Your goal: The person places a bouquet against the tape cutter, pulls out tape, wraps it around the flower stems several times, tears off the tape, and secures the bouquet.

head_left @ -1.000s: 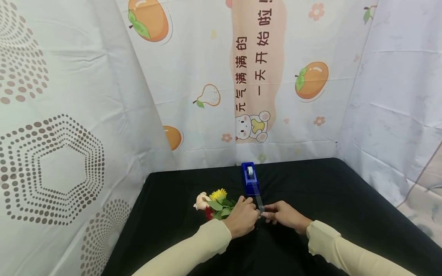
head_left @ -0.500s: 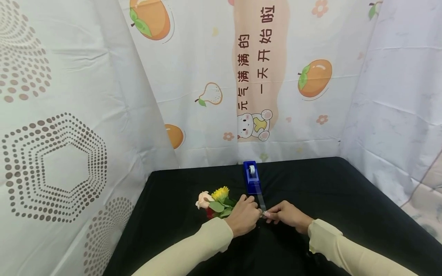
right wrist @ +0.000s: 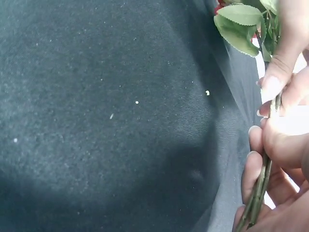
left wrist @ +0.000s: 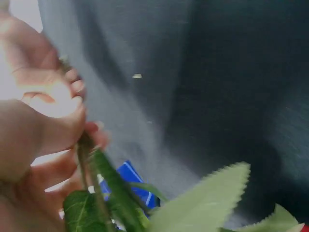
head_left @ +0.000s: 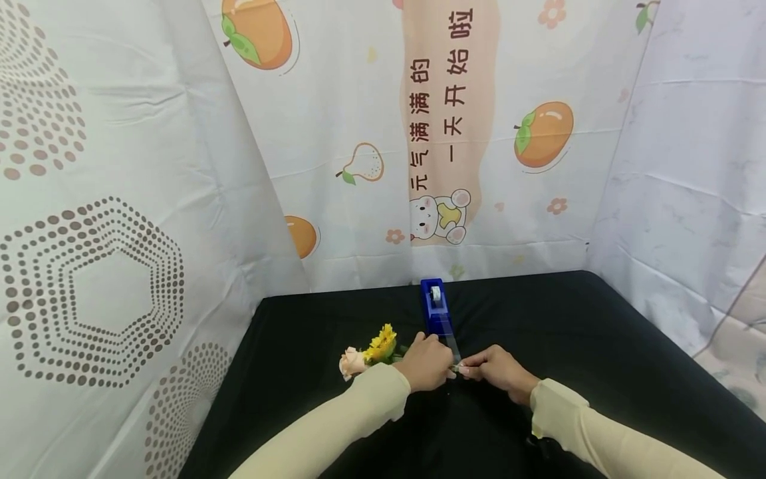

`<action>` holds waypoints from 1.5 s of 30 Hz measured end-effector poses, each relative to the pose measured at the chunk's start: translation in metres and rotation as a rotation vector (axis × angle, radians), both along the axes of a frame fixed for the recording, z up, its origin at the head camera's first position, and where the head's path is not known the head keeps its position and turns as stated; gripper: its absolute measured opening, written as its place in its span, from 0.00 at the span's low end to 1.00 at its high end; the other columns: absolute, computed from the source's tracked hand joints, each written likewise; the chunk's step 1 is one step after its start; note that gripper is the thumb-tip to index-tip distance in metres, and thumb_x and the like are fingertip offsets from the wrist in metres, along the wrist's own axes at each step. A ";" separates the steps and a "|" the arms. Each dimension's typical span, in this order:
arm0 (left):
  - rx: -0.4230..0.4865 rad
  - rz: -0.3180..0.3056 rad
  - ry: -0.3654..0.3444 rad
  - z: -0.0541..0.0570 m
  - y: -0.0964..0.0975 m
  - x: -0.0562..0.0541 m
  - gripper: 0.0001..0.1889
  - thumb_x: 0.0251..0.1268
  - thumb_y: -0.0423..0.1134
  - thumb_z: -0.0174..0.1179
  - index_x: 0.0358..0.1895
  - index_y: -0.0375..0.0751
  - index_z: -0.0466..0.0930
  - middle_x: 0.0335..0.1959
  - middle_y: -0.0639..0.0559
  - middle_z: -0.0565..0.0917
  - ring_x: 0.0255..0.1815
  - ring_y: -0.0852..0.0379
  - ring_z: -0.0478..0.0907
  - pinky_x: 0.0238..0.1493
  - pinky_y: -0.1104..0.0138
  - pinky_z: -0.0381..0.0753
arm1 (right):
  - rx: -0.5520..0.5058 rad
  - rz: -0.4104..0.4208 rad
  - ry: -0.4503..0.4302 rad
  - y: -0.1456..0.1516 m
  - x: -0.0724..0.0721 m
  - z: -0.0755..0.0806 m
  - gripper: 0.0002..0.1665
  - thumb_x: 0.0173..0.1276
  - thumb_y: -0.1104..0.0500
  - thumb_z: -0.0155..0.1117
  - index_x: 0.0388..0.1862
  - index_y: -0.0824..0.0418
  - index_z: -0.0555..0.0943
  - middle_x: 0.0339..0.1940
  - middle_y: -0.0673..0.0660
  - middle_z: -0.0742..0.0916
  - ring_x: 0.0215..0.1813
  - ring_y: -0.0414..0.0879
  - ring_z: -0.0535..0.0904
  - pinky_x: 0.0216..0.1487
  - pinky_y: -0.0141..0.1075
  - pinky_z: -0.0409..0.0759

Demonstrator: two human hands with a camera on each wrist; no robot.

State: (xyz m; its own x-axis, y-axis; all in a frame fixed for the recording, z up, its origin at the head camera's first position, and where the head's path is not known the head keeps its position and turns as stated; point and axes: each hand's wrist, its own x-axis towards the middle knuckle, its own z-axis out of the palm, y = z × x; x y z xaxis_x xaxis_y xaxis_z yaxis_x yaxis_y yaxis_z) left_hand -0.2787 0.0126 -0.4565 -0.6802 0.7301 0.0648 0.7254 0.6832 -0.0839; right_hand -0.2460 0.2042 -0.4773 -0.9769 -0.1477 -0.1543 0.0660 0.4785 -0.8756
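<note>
My left hand [head_left: 426, 362] grips a small bunch of flowers by its stems. A peach rose [head_left: 352, 363] and a yellow flower [head_left: 381, 344] stick out to its left, with green leaves [right wrist: 236, 29] below the blooms. Beside it, my right hand [head_left: 499, 370] pinches the green stems [right wrist: 258, 186] farther down, its fingers curled round them in the right wrist view. A clear strip of tape [head_left: 453, 347] stretches from the blue tape dispenser [head_left: 439, 322] to the fingertips where both hands meet. The red flower shows only as a sliver at the right wrist view's top.
The dispenser, with its white tape roll [head_left: 435, 293], stands near the back edge of the black-covered table [head_left: 520, 313]. Small pale bits [left wrist: 137, 76] lie on the cloth. Printed curtains [head_left: 371, 219] hang behind and at both sides.
The bunch has turned in my left hand: the yellow flower tilts, and the red flower and most leaves are out of sight in the head view. The tape still stretches between dispenser and hands.
</note>
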 end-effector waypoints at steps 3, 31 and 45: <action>0.044 0.059 -0.203 0.008 0.001 -0.007 0.16 0.73 0.49 0.64 0.23 0.53 0.82 0.18 0.62 0.76 0.25 0.62 0.70 0.37 0.64 0.60 | 0.001 0.007 0.021 0.001 0.001 0.000 0.09 0.68 0.62 0.71 0.45 0.63 0.91 0.43 0.54 0.89 0.40 0.47 0.79 0.43 0.40 0.77; 0.202 0.130 -0.218 -0.001 -0.007 -0.009 0.10 0.70 0.47 0.67 0.30 0.55 0.93 0.24 0.67 0.84 0.31 0.65 0.70 0.45 0.58 0.56 | 0.071 0.026 0.124 -0.001 0.003 0.004 0.09 0.73 0.58 0.67 0.43 0.60 0.92 0.34 0.51 0.89 0.39 0.46 0.81 0.43 0.42 0.80; 0.039 -0.070 0.369 -0.021 -0.012 0.000 0.05 0.65 0.47 0.69 0.29 0.60 0.90 0.28 0.64 0.86 0.34 0.59 0.63 0.46 0.60 0.57 | 0.011 0.204 0.034 0.002 -0.006 0.005 0.19 0.82 0.55 0.56 0.45 0.66 0.89 0.34 0.55 0.87 0.36 0.48 0.79 0.39 0.40 0.76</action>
State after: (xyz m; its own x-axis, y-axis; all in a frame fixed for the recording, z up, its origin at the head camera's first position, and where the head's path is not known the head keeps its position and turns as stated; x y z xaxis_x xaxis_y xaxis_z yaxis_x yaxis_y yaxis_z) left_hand -0.2783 0.0005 -0.4773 -0.5544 0.7662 0.3249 0.6965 0.6409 -0.3227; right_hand -0.2522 0.2065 -0.4726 -0.9317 -0.3410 -0.1249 -0.0622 0.4888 -0.8702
